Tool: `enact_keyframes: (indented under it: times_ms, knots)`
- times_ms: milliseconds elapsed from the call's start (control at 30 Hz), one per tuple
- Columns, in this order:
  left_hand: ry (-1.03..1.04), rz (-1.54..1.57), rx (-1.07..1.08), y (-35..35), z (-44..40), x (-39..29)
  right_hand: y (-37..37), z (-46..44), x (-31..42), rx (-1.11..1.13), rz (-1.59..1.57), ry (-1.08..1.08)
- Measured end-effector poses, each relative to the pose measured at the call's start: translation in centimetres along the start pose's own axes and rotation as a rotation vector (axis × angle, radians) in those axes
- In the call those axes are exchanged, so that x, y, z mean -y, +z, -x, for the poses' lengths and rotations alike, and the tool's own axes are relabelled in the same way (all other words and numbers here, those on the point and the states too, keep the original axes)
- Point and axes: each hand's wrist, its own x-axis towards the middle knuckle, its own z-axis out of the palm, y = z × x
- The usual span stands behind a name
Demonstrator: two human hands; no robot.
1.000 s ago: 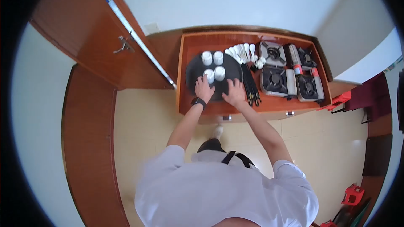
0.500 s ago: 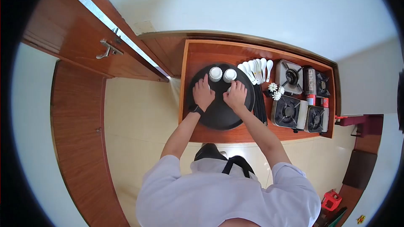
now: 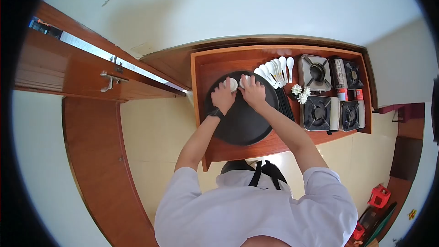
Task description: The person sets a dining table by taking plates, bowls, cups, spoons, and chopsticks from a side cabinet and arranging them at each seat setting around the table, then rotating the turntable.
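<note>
A round black tray (image 3: 242,128) lies on the left part of the wooden cabinet top. Near its far edge are two white cups side by side, a left cup (image 3: 233,84) and a right cup (image 3: 245,80). My left hand (image 3: 223,98), with a black watch at the wrist, has its fingers closed round the left cup. The fingers of my right hand (image 3: 254,94) are closed over the right cup. Whatever lies beneath both palms is hidden.
White spoons (image 3: 275,72) and black chopsticks (image 3: 285,105) lie right of the tray, beside white flowers (image 3: 301,93). Several portable gas stoves (image 3: 316,113) and a gas canister (image 3: 339,75) fill the right side. A wooden door (image 3: 77,71) stands at the left.
Both hands have moved toward the tray's far edge, from the nearer cups to where the two far cups stood. The nearer cups no longer show. The camera view has shifted.
</note>
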Motion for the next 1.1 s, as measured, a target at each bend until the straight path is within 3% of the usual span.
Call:
enact_keyframes:
  times_ms: [167, 267, 367, 400, 433, 467, 500, 533, 567, 600, 667, 700, 733, 767, 800, 867, 900, 967, 1067, 1100]
  knots:
    - [0.034, 0.080, 0.003, -0.8, -1.3, 0.3, -0.5, -0.3, -1.2, 0.072, -0.022, -0.028]
    - [0.030, 0.086, 0.181, -1.6, -1.4, 0.7, -1.9, 1.7, -1.5, 0.212, -0.247, 0.164]
    - [-0.084, 0.313, 0.228, -2.7, -0.5, 0.7, -1.8, 7.4, -4.5, 0.172, -0.877, 0.267]
    - [0.026, 0.442, 0.118, -1.4, 0.3, 1.7, -1.0, 10.1, -5.4, 0.100, -1.143, 0.279]
    - [0.187, 0.592, 0.173, 1.4, -0.1, 3.7, -3.0, 13.1, -6.4, 0.229, -1.239, 0.388]
    - [0.099, 0.895, 0.420, -1.6, 1.5, 2.4, -7.9, 16.3, -5.9, 0.302, -1.568, 0.579]
    - [0.003, 1.330, 0.627, -6.6, 5.0, -0.2, -8.3, 20.3, -6.3, 0.288, -1.793, 0.595]
    - [-0.096, 1.340, 0.806, -5.2, 6.5, 0.7, -12.6, 23.6, -5.3, 0.298, -2.027, 0.807]
    - [-0.144, 1.357, 0.867, -4.4, 8.9, 0.8, -16.6, 26.8, -4.7, 0.253, -2.078, 0.873]
    - [-0.107, 1.379, 0.983, -2.8, 10.6, 1.0, -15.6, 30.9, -4.0, 0.128, -2.244, 0.833]
    - [-0.499, 1.559, 1.258, -2.6, 15.0, -3.0, -17.7, 37.7, -2.2, -0.116, -2.277, 0.985]
    - [-0.326, 1.556, 1.323, -3.7, 17.7, -5.6, -17.8, 40.8, -1.3, -0.288, -2.307, 1.013]
    - [-0.600, 1.703, 1.724, -3.7, 19.5, -8.8, -18.0, 44.0, -0.3, -0.450, -2.325, 1.036]
    - [-0.532, 1.205, 2.125, -3.5, 18.8, -11.7, -18.8, 46.6, 0.9, -0.681, -2.304, 1.084]
    - [-0.498, 1.293, 2.258, -2.5, 21.5, -14.3, -21.0, 49.2, 2.5, -0.908, -2.205, 1.123]
    - [-0.141, 1.081, 2.273, -3.9, 25.8, -20.6, -21.1, 56.3, 5.6, -1.238, -2.134, 1.128]
    - [-0.065, 0.950, 2.316, -3.8, 27.7, -23.1, -23.7, 59.2, 8.2, -1.321, -2.101, 1.118]
    - [0.065, 0.799, 2.327, -1.2, 31.0, -27.7, -29.7, 62.8, 14.8, -1.600, -1.770, 0.802]
    - [0.475, 0.689, 2.368, -4.7, 41.2, -33.3, -29.7, 71.1, 24.7, -1.883, -1.549, 0.703]
    - [0.445, 0.699, 2.411, -5.9, 45.4, -33.9, -29.6, 73.8, 27.8, -1.920, -1.516, 0.712]
